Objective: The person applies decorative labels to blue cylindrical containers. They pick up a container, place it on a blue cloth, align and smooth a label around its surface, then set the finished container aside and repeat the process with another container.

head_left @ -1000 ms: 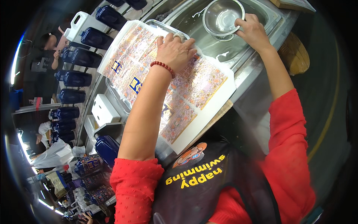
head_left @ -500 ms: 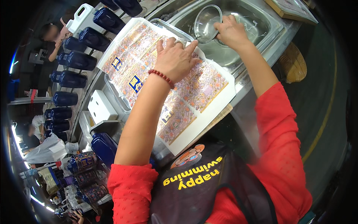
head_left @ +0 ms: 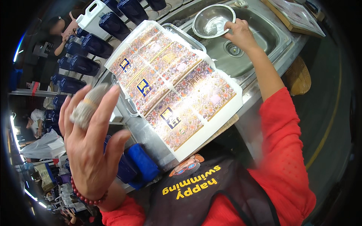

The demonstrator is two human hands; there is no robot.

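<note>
My left hand (head_left: pixel 88 150) is raised at the left with its fingers apart and nothing in its grasp. One of its fingers wears a pale grey cloth-like wrap (head_left: pixel 88 109). Over the sink (head_left: pixel 247 66), my right hand (head_left: pixel 242 35) pinches the rim of a shallow metal bowl (head_left: pixel 213 22), which sits roughly level, its shiny inside showing. Between my arms lies a white-edged sheet (head_left: pixel 181 90) printed with flowers and gold and blue labels. It rests across a metal tray (head_left: pixel 184 33) on the steel counter, wet-looking and glossy under the light.
Dark blue bottles (head_left: pixel 85 64) line the far left, near a white jug (head_left: pixel 94 17). A blue cloth-like block (head_left: pixel 142 162) lies by the counter's near edge. Beyond the sink stands a framed panel (head_left: pixel 296 17). Another person (head_left: pixel 58 34) is at the far left.
My left hand has lifted off the printed sheet and swung left towards me. The bowl, tilted low in the sink before, has come up and levelled in my right hand.
</note>
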